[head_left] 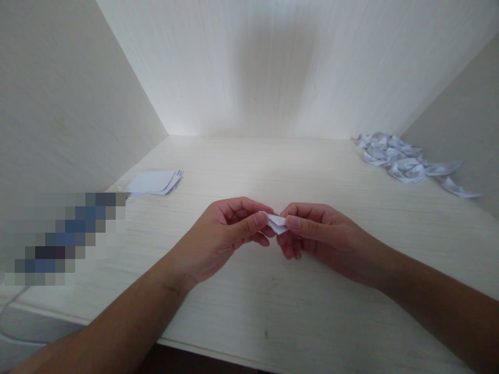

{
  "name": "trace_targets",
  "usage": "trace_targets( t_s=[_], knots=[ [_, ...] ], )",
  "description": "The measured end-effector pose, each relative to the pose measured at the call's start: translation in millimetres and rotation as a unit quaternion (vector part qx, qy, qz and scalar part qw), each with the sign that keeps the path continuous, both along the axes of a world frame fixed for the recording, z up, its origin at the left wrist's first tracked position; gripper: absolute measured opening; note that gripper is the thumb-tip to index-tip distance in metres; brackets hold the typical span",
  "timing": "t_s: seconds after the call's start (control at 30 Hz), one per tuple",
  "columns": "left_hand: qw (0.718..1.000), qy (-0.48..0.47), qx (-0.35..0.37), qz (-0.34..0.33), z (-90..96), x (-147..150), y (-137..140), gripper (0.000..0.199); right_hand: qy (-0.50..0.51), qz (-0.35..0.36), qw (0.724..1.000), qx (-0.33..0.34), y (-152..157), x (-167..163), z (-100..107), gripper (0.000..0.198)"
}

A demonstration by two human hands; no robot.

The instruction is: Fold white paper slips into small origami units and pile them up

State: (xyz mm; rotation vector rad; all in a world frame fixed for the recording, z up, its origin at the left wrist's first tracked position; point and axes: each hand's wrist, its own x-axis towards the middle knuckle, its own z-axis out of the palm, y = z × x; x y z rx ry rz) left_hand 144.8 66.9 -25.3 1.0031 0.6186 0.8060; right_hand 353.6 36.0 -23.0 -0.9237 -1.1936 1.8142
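Between my two hands is a small folded piece of white paper (277, 224), held a little above the table. My left hand (241, 222) pinches its left end, thumb on top and fingers beneath. The right end sits between the thumb and fingers of my right hand (307, 227). A crease and a pointed lower edge show in the paper; its ends are covered by my fingertips.
A stack of white paper sheets (153, 182) lies at the left on the pale table (234, 311). Several folded white paper pieces (403, 158) are heaped at the back right. A blurred-out object (70, 234) and a cable (11, 311) are at the left. Panels enclose the back and sides.
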Motion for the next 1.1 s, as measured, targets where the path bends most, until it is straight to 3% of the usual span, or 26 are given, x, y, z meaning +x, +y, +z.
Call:
trace_targets(
  t_s=[0.3,0.8,1.1],
  knots=[
    [0.999,-0.025,-0.026,0.019,1.8,-1.0,1.4,0.017,-0.032,-0.049,0.995,0.076,2.6,-0.4,-1.8,0.023],
    [0.999,-0.046,-0.002,0.0,1.9,-1.2,-2.1,0.014,0.077,-0.04,0.996,-0.025,-1.5,-4.3,-2.9,0.018],
    [0.999,-0.033,0.02,0.016,1.2,2.7,-2.6,0.012,0.087,-0.068,0.993,-0.028,-1.7,-4.7,-2.4,0.013]
  ],
)
